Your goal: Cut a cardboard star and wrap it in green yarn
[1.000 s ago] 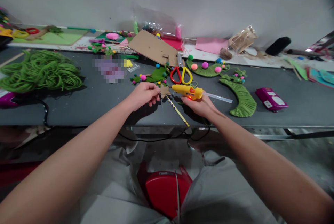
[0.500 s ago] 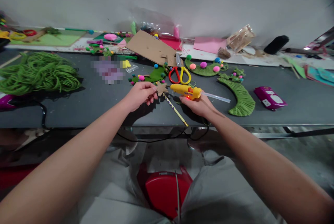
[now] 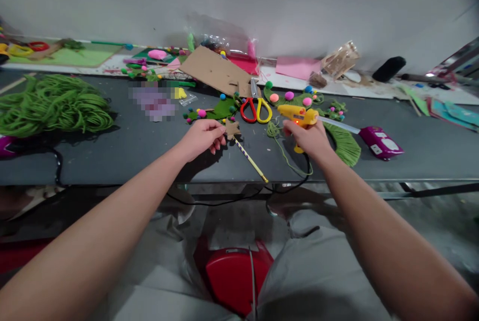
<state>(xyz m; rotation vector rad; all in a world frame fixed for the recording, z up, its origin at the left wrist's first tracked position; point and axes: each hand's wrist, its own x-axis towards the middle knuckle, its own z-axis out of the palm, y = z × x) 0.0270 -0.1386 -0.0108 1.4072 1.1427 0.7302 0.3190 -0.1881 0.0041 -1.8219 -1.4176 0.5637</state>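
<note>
Step in hand: I judge the work to be gluing the cardboard star [image 3: 232, 128] to its striped stick [image 3: 250, 158]; done well, I keep the star pinned flat on the grey table [image 3: 123, 151] and bring the nozzle in low, level and slow.
Left hand: my left hand [image 3: 202, 137] is pinched on the star's left edge, fingertips [image 3: 220, 136] touching it.
Right hand: my right hand [image 3: 309, 139] is wrapped around the yellow glue gun [image 3: 297, 115], its red lamp lit, nozzle pointing left.
Star's place: just below the red-and-yellow scissors [image 3: 256, 109], between my two hands.
Gun's place: right of the scissors, well apart from the star, above a loose green cord [image 3: 279, 136].
</note>
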